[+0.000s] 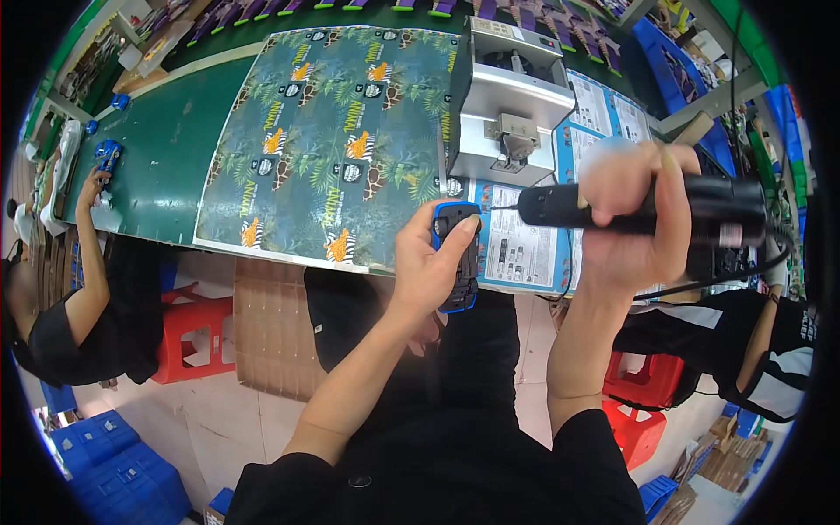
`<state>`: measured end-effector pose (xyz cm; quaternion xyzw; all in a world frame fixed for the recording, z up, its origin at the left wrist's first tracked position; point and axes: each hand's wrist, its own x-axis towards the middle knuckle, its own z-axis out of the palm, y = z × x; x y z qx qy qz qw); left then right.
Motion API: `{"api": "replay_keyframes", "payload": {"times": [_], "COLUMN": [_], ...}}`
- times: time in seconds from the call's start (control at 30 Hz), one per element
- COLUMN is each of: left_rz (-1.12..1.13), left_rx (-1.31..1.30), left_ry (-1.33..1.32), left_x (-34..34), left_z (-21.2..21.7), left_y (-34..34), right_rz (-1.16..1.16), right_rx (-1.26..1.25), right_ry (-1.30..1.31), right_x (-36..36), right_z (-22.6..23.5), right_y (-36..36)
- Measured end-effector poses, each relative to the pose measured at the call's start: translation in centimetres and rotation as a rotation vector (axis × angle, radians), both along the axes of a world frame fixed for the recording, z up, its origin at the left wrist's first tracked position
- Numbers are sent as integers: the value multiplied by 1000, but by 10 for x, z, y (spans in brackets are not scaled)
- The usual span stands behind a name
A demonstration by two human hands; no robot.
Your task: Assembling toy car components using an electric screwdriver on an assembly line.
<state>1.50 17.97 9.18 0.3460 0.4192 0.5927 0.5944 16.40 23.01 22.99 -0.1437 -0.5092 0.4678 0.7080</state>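
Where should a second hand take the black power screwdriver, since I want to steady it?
Judging by its pose, take the black power screwdriver on its bare front barrel, coming from above. It lies level, the right hand covers the middle, and the left hand holds the blue toy car at its tip.

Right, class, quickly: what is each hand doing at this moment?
Left hand: closed around a blue and black toy car.
Right hand: closed around a black electric screwdriver.

Toy factory line, green workbench (166,149), printed packaging sheets (332,131)
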Motion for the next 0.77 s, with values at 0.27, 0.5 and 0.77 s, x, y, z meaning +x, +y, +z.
{"api": "replay_keyframes", "payload": {"times": [0.27, 0.5, 0.77], "left_rz": [58, 105, 87], "left_rx": [12, 71, 88], "left_ry": [13, 150, 188], "left_x": [5, 5, 4], "left_z": [4, -4, 0], "left_y": [0, -1, -3], "right_rz": [57, -47, -68], "right_rx": [38, 63, 71], "right_ry": [29, -181, -185], "right_x": [-22, -42, -44], "right_z": [-23, -41, -39], "right_y": [-13, -17, -26]}}
